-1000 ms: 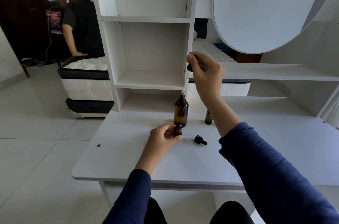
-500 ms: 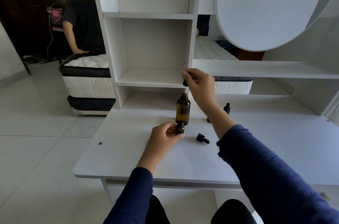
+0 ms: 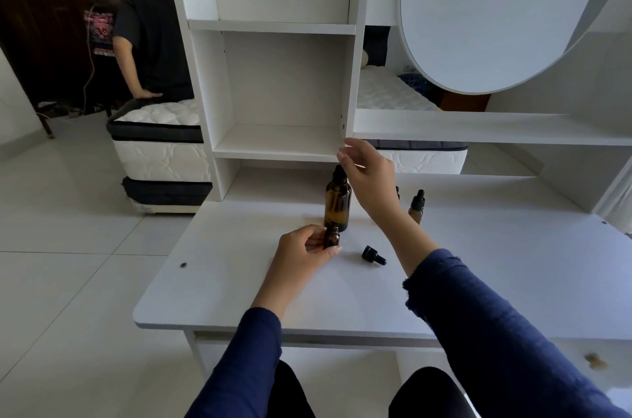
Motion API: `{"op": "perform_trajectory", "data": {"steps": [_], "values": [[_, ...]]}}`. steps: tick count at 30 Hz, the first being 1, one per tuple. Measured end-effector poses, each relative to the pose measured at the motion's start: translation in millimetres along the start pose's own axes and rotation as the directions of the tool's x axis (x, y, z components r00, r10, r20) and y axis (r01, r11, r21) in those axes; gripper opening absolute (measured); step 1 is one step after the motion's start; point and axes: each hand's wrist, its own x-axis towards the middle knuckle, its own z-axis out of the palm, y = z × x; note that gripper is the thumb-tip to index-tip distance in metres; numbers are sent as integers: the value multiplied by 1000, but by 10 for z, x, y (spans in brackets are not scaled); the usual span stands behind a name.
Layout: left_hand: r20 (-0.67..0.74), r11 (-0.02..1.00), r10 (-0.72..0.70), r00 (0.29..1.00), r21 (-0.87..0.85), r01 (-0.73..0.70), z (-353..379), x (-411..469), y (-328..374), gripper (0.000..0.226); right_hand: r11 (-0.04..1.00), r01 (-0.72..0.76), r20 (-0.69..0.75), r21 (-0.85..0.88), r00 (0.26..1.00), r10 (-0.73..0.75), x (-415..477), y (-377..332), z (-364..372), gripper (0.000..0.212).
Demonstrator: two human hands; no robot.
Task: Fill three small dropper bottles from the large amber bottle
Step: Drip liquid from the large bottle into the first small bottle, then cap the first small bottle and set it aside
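The large amber bottle stands upright on the white table, its black dropper cap seated in its neck. My right hand hovers just above that cap, fingers loosely spread, thumb next to the bulb and index finger lifted off it. In front of the large bottle, my left hand grips an uncapped small amber bottle standing on the table. A loose small black dropper lies on its side to the right. A capped small bottle stands beyond my right wrist, and another is mostly hidden behind it.
A white shelf unit rises right behind the bottles, with a long shelf running right. A round mirror hangs at upper right. A bed and a person are in the back left.
My right hand came down with the dropper and set it into the large bottle's neck, then loosened its fingers. My left hand stayed on the small bottle.
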Motion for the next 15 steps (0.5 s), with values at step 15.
{"op": "perform_trajectory", "data": {"steps": [15], "values": [[-5, 995, 60, 998, 82, -60, -2, 7, -3, 24, 956, -222, 197, -189, 946, 259, -1038, 366, -408, 34]]}}
